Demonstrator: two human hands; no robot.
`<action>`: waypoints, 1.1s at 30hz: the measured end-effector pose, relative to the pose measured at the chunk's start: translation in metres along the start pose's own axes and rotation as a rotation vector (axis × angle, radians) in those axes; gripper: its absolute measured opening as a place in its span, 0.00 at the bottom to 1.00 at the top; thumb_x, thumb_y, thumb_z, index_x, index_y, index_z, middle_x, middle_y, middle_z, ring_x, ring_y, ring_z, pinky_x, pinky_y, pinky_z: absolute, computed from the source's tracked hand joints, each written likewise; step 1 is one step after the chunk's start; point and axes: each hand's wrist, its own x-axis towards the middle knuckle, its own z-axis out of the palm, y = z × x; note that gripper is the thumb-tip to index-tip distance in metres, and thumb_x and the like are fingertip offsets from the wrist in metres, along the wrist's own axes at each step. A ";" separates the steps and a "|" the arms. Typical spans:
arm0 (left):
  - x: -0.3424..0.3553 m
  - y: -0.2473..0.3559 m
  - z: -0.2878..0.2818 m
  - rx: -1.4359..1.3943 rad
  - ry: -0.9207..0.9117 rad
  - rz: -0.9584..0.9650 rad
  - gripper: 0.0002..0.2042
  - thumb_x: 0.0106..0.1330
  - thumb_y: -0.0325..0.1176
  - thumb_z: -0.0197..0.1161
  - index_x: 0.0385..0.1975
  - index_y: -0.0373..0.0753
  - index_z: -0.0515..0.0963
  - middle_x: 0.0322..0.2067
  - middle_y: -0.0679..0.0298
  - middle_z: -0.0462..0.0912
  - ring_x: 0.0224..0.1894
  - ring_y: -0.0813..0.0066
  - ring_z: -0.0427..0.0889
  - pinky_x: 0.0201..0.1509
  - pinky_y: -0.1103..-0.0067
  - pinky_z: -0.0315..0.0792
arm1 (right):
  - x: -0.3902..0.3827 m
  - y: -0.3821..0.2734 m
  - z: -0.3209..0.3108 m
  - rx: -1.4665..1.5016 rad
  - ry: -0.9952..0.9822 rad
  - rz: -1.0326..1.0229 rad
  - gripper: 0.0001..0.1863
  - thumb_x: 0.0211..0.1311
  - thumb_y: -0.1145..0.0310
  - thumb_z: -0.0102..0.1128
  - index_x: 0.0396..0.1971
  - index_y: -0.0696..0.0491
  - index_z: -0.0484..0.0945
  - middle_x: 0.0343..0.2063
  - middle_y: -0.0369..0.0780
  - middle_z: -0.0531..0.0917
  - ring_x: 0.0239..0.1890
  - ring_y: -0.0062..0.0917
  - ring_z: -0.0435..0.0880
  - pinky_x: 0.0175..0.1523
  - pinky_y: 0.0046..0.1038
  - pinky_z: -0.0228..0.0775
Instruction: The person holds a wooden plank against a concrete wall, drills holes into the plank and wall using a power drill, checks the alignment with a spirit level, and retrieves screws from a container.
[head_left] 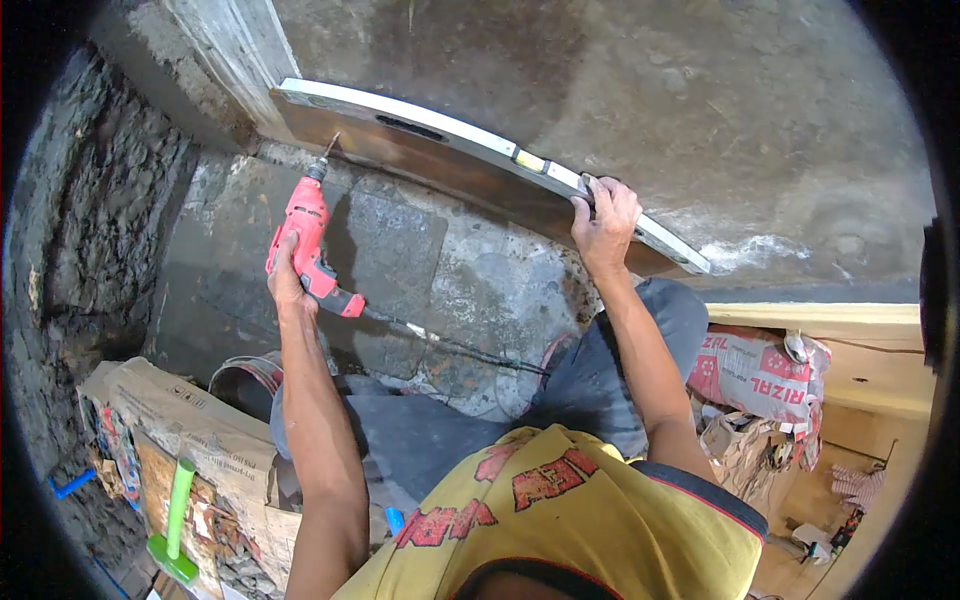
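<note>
The red corded power drill (305, 235) is up against the grey concrete block wall (440, 270), its thin bit (331, 146) angled up and slightly right into the left part of a long brown wooden plank (440, 170) that is pressed flat to the wall. The drill's long axis runs from the grip at lower left to the bit tip at upper right, so the bit meets the plank from below, near its left end. The left hand (287, 275) is wrapped tight around the drill's handle, fingers closed on it. The plank's long axis slopes from upper left down to lower right across the wall.

On top of the plank lies a long white spirit level (470, 135) with a yellow-green vial, running the same way. The right hand (603, 215) clamps over the level and plank together toward their right end, fingers curled over the top edge. So the two hands sit well apart along the plank, left nearer the drilling point, right steadying the far end.

One drill, one plank, one level. The drill's black cord (460, 348) trails right along the wall. Below, a brown paper sack (190, 440) with a green-handled tool (178, 510) on it sits at lower left, and one red-and-white printed sack (755, 375) lies at right beside pale wooden boards (850, 325).
</note>
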 end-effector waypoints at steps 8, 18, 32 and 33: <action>0.005 0.000 -0.003 0.006 0.018 -0.028 0.23 0.57 0.37 0.75 0.50 0.36 0.77 0.37 0.59 0.84 0.29 0.68 0.84 0.30 0.72 0.80 | -0.015 -0.009 -0.005 0.071 -0.140 0.070 0.21 0.42 0.79 0.67 0.42 0.54 0.79 0.40 0.43 0.81 0.45 0.40 0.77 0.48 0.40 0.64; 0.007 0.002 -0.005 0.035 0.004 -0.022 0.25 0.59 0.36 0.73 0.54 0.36 0.75 0.38 0.61 0.84 0.30 0.69 0.83 0.31 0.73 0.80 | -0.024 -0.007 -0.004 0.138 -0.173 0.056 0.22 0.42 0.80 0.66 0.43 0.53 0.79 0.42 0.42 0.81 0.48 0.39 0.76 0.52 0.40 0.64; 0.007 -0.002 -0.004 0.069 0.017 -0.009 0.23 0.59 0.43 0.73 0.50 0.40 0.76 0.29 0.62 0.82 0.23 0.69 0.81 0.22 0.72 0.77 | -0.011 0.001 -0.002 0.139 -0.114 0.089 0.18 0.46 0.78 0.70 0.41 0.52 0.80 0.39 0.41 0.84 0.45 0.38 0.78 0.50 0.39 0.66; 0.007 -0.001 -0.004 0.068 0.022 -0.010 0.23 0.59 0.43 0.73 0.50 0.40 0.76 0.29 0.62 0.82 0.23 0.69 0.81 0.22 0.72 0.77 | -0.011 0.002 -0.001 0.141 -0.118 0.087 0.18 0.46 0.78 0.70 0.41 0.52 0.80 0.39 0.41 0.84 0.45 0.38 0.78 0.50 0.39 0.66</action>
